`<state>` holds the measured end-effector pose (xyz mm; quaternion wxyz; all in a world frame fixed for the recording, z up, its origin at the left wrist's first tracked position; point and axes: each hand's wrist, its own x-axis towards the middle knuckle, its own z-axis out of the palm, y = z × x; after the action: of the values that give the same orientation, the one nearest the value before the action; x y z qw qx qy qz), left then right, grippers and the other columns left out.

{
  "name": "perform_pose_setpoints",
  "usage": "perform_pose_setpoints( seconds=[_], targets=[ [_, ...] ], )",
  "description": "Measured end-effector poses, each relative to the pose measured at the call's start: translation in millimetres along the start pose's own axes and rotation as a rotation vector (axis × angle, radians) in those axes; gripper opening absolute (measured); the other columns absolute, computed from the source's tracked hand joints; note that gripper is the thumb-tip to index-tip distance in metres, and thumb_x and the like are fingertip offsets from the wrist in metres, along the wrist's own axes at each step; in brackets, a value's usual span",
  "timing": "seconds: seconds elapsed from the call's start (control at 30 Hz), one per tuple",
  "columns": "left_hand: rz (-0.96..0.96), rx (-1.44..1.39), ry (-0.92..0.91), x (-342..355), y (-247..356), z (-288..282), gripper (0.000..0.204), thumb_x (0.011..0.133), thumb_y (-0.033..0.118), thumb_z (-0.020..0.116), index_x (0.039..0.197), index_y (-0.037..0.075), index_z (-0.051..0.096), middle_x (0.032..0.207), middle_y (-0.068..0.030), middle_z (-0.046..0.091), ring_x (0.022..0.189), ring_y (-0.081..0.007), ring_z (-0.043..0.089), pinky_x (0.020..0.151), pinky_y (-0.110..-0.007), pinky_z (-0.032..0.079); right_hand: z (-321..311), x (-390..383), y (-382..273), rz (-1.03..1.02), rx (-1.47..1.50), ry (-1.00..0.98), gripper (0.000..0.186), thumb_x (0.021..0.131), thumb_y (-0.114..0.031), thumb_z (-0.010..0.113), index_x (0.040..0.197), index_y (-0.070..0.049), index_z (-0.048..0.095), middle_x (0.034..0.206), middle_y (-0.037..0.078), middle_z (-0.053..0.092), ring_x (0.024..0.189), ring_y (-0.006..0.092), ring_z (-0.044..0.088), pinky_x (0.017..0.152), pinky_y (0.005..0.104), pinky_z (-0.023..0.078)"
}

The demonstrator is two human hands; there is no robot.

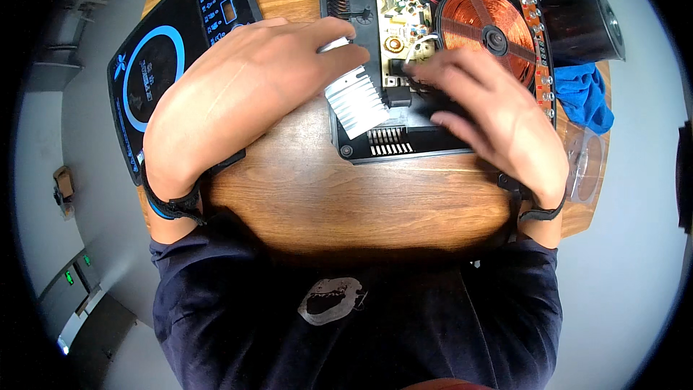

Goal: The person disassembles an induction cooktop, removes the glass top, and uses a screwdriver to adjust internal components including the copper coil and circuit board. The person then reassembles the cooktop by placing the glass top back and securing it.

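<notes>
A silver finned heat sink (356,105) sits tilted over the left edge of an opened induction cooker's black base (440,141). My left hand (271,65) is closed on its upper end, fingers over the top. Beside it, inside the base, lies the circuit board (393,29) with small components and wires. My right hand (498,105) is at the board's lower right corner, slightly blurred. Its thumb and fingers are apart, and nothing shows between them; the fingertips are close to a black part and a white wire. A round copper coil (473,18) fills the base's right half.
On the left, partly under my left arm, lies the cooker's black glass top panel (151,65) with a blue ring. A black jug-like container (585,18), a blue cloth (581,97) and a clear plastic piece (586,166) are at the right. The wooden table (303,198) stretches between my arms.
</notes>
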<state>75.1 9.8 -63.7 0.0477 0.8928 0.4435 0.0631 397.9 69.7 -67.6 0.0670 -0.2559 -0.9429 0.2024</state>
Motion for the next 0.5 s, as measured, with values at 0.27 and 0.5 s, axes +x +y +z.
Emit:
perform_pose_setpoints(
  seconds=[0.27, 0.5],
  targets=[
    [-0.08, -0.016, -0.134, 9.6, 10.9, -15.5, 0.059, 0.089, 0.001, 0.072, 0.147, 0.011, 0.074, 0.155, -0.016, 0.071, 0.122, -0.0397, 0.074, 0.106, -0.046, 0.059, 9.6, -9.0, 30.0, 0.155, -0.328, 0.17, 0.078, 0.092, -0.015, 0.088, 0.164, -0.021, 0.059, 0.168, 0.021, 0.052, 0.15, 0.0458, 0.055, 0.123, 0.0534, 0.051],
    [-0.083, -0.031, -0.098, 7.1, 10.1, -8.9, 0.059, 0.088, -0.001, 0.078, 0.145, 0.012, 0.076, 0.153, -0.0134, 0.072, 0.119, -0.039, 0.075, 0.102, -0.047, 0.062, -5.5, -12.5, 26.4, 0.163, -0.187, 0.159, 0.08, 0.087, 0.0, 0.084, 0.161, -0.016, 0.061, 0.156, 0.018, 0.063, 0.14, 0.0447, 0.064, 0.115, 0.0491, 0.058]
  ],
)
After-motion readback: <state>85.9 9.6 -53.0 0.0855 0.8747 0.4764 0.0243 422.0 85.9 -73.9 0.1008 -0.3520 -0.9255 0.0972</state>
